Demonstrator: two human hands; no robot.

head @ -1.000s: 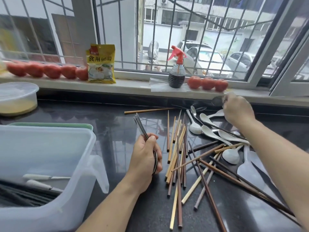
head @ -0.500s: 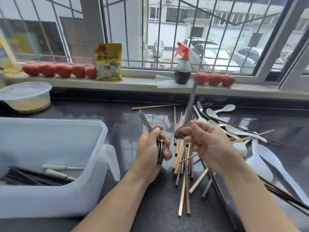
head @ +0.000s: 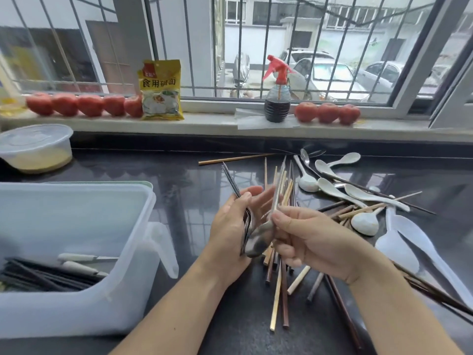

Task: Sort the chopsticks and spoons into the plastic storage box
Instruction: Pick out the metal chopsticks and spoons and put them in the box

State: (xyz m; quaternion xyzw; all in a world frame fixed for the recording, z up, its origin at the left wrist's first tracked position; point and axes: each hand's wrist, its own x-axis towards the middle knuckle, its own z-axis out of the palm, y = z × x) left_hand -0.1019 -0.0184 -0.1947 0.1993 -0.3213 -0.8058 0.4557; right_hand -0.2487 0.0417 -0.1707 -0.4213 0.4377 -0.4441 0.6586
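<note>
My left hand [head: 227, 226] holds a stack of metal spoons [head: 231, 181] against its palm with the thumb, fingers stretched out and handles pointing up and away. My right hand [head: 314, 237] pinches the handle of another metal spoon [head: 258, 243], whose bowl lies against the stack. Wooden chopsticks [head: 279, 290] lie scattered on the dark counter under both hands. White ceramic spoons [head: 332, 189] and white plastic scoops [head: 409, 234] lie to the right. The translucent plastic storage box [head: 151, 201] stands at the left, with dark chopsticks [head: 38, 276] and white-handled utensils [head: 76, 258] inside.
A lidded round tub [head: 35, 147] sits at the back left of the counter. On the window sill stand rows of tomatoes [head: 89, 105], a yellow packet [head: 161, 90] and a red-topped spray bottle [head: 277, 103]. Window bars close off the back.
My right hand picked a metal spoon from the back right and carried it to my left hand. The spoon's bowl now lies against the stack, and my left fingers have spread.
</note>
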